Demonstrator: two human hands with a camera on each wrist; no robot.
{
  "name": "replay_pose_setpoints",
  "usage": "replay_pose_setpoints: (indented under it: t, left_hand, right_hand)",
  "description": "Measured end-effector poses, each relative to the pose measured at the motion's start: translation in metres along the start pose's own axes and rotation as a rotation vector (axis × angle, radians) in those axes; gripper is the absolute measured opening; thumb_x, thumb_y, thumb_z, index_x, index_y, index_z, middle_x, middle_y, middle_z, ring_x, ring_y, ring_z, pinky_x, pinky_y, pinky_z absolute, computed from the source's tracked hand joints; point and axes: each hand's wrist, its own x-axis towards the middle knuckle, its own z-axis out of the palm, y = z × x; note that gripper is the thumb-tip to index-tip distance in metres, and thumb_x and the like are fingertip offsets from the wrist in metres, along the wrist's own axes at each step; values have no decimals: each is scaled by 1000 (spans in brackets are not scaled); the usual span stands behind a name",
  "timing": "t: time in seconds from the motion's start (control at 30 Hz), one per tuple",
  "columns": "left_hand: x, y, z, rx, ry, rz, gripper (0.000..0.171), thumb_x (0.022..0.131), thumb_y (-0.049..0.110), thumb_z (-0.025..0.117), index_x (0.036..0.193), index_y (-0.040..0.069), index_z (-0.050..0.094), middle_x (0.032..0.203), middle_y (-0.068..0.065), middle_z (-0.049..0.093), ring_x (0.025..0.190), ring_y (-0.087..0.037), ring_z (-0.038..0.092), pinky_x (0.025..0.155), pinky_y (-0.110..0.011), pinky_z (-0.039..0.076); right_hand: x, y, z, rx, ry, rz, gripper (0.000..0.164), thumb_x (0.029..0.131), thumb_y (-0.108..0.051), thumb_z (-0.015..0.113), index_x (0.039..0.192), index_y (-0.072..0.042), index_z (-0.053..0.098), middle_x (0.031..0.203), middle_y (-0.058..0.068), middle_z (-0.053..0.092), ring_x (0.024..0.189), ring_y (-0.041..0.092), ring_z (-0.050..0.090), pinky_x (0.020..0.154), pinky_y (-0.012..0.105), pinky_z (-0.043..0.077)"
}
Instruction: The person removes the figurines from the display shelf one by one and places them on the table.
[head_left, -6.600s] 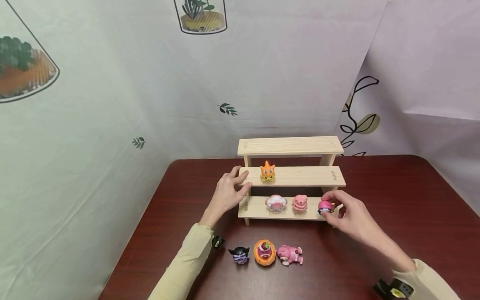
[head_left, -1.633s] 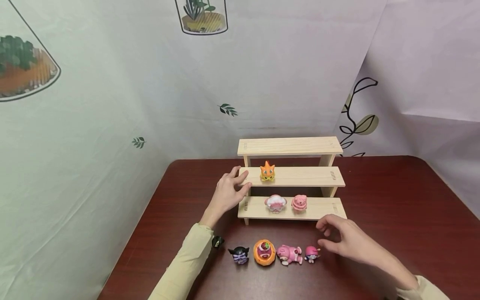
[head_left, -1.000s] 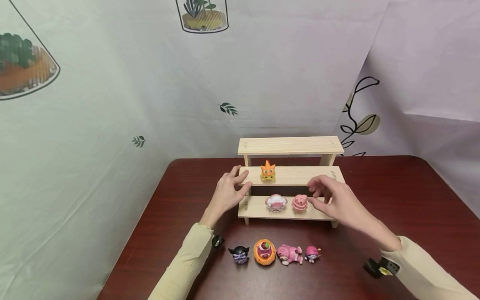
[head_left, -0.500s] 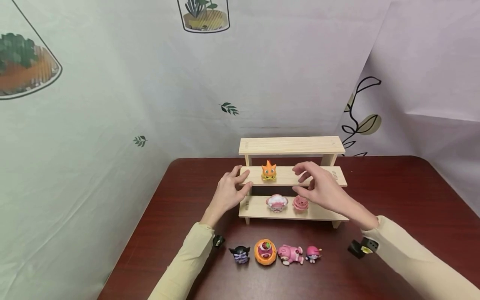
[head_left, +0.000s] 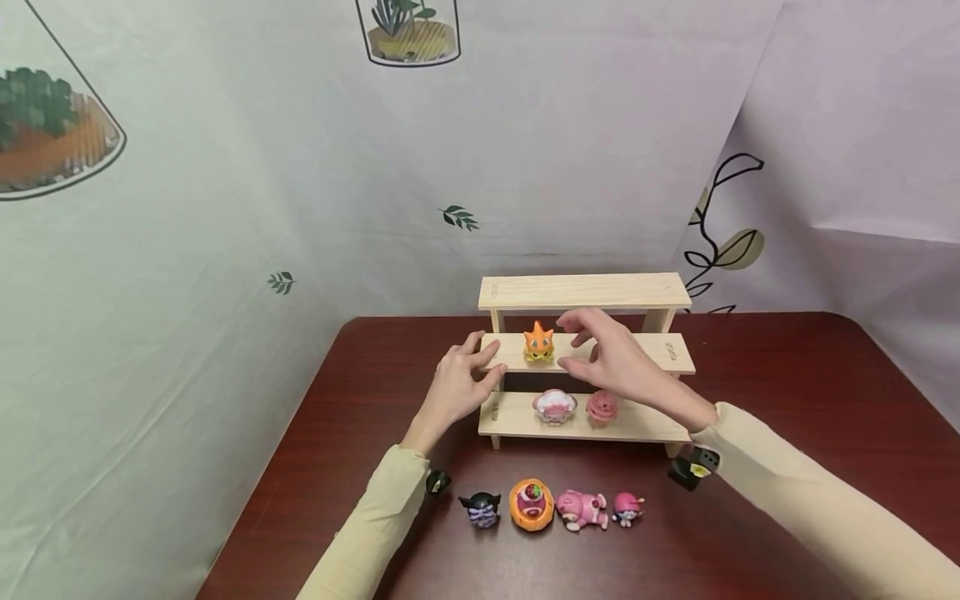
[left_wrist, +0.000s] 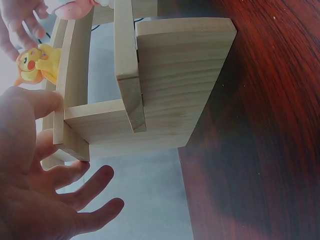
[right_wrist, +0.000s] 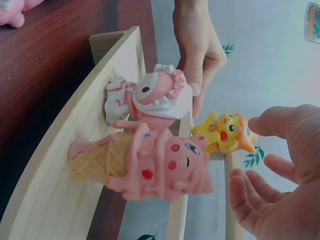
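Wooden shelf: The shelf [head_left: 585,292] has three steps and stands on the dark red table [head_left: 787,400], near the back edge.
Left hand: The person's left hand [head_left: 453,379] pinches the left end of the middle step, with the thumb at the front edge.
Right hand: The person's right hand [head_left: 611,354] is just beside the orange and yellow toy. Its thumb and fingers make a wide gap with nothing held in it.
Orange and yellow toy: This toy [head_left: 538,343] stands upright on the middle step, left of its centre, between the two hands.
Bottom step: A white and pink toy [head_left: 555,407] stands here, and a pink ice cream toy [head_left: 602,407] is at its right.
Row in front: Four toys are on the table: a black and purple one [head_left: 482,510], a round orange one [head_left: 532,505], a pink one lying down [head_left: 581,510] and a small bright pink one [head_left: 627,508].
Wall: Behind is a pale cloth [head_left: 570,150] with leaf pictures.
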Motion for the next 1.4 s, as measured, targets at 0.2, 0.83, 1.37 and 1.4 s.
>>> replay_pose_setpoints:
  t: [0.2, 0.83, 1.37, 1.4]
  left_hand:
    - [0, 0, 0, -10, -7, -10, 45, 94, 28, 68, 131, 3, 66, 141, -23, 53, 116, -48, 56, 90, -60, 47]
    - [0, 0, 0, 0, -2, -2, 45, 94, 28, 69, 131, 3, 67, 139, -22, 54, 114, -47, 57, 90, -59, 47]
    - [0, -2, 1, -7, 6, 3, 45, 93, 28, 70, 130, 2, 67, 138, -24, 55, 112, -48, 57, 89, -59, 47]
    - [0, -2, 0, -9, 7, 5, 44, 93, 28, 69, 130, 2, 67, 137, -24, 55, 112, -48, 57, 89, -59, 47]
  right_hand:
    - [6, -1, 6, 24, -22, 31, 47, 82, 1, 78, 124, 4, 57, 114, 22, 60, 93, 32, 64, 68, 47, 54]
    - [17, -1, 17, 67, -79, 88, 48, 83, -1, 78, 126, 1, 56, 119, 22, 58, 96, 32, 63, 68, 36, 53]
    - [25, 1, 25, 44, -63, 45, 46, 82, -1, 79, 123, 1, 59, 110, 15, 63, 91, 31, 65, 72, 42, 54]
    - [25, 2, 26, 42, -61, 40, 46, 82, -1, 79, 122, 1, 59, 109, 15, 63, 91, 31, 65, 73, 43, 54]
